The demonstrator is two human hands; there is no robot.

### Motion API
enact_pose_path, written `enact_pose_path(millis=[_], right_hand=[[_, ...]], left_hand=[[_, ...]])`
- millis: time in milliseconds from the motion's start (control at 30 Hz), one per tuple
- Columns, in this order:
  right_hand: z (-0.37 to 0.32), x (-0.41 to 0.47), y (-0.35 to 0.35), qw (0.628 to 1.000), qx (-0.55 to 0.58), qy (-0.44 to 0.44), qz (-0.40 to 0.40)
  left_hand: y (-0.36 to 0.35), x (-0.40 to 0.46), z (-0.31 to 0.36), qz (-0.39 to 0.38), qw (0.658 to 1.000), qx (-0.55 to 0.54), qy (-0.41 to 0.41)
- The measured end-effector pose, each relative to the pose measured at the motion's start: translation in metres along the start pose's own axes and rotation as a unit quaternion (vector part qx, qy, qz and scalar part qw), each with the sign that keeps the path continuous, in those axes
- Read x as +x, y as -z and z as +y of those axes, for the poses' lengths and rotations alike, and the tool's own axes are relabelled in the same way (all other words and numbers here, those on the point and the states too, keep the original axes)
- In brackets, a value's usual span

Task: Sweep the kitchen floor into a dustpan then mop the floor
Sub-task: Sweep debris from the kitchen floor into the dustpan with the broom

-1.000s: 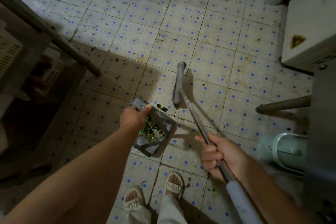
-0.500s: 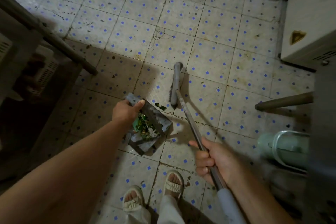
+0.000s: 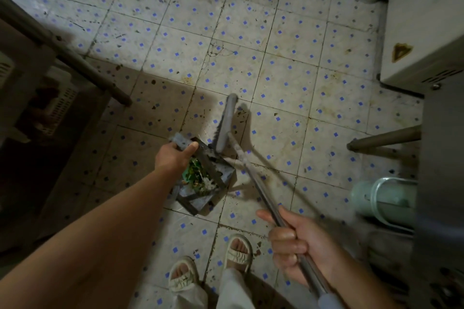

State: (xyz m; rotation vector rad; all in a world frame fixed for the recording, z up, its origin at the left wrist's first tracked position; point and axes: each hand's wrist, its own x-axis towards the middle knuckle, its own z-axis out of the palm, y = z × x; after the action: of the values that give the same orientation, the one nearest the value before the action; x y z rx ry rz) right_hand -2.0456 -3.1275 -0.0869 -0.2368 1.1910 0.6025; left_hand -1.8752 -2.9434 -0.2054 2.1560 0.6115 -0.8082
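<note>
At far left, a dim rack holds a white slotted basket (image 3: 59,108), with a grey table leg (image 3: 75,63) slanting across the floor (image 3: 288,57). The left hand (image 3: 173,158) grips the upper edge of the dustpan (image 3: 203,183), thumb over the rim. The dustpan rests tilted on the tiles, holding green and white debris (image 3: 198,178). The broom head (image 3: 226,123) touches the pan's far corner. The right hand (image 3: 298,243) is wrapped tight round the broom handle (image 3: 261,193), index finger extended. Sandalled feet (image 3: 238,251) stand below. A pale green fan (image 3: 384,198) lies at right.
</note>
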Motion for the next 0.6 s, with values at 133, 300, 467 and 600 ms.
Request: enact_pose_path(millis=[133,300,467,600], right_hand=[[-0.005,0.013,-0.004,0.999,-0.001,0.035,0.001],[-0.006,0.029,-0.006,0.998,-0.030,0.043,0.033],[0.000,0.039,-0.003,0.898,-0.361,0.105,0.230],[0.003,0.044,-0.005,0.873,-0.389,0.130,0.265]], left_hand=[[0.000,-0.001,0.000,-0.001,1.000,-0.011,0.008],[0.000,0.000,-0.004,-0.001,1.000,0.003,0.002],[0.000,0.003,-0.004,0.006,1.000,0.012,0.000],[0.009,0.002,-0.005,0.022,1.000,0.013,0.016]])
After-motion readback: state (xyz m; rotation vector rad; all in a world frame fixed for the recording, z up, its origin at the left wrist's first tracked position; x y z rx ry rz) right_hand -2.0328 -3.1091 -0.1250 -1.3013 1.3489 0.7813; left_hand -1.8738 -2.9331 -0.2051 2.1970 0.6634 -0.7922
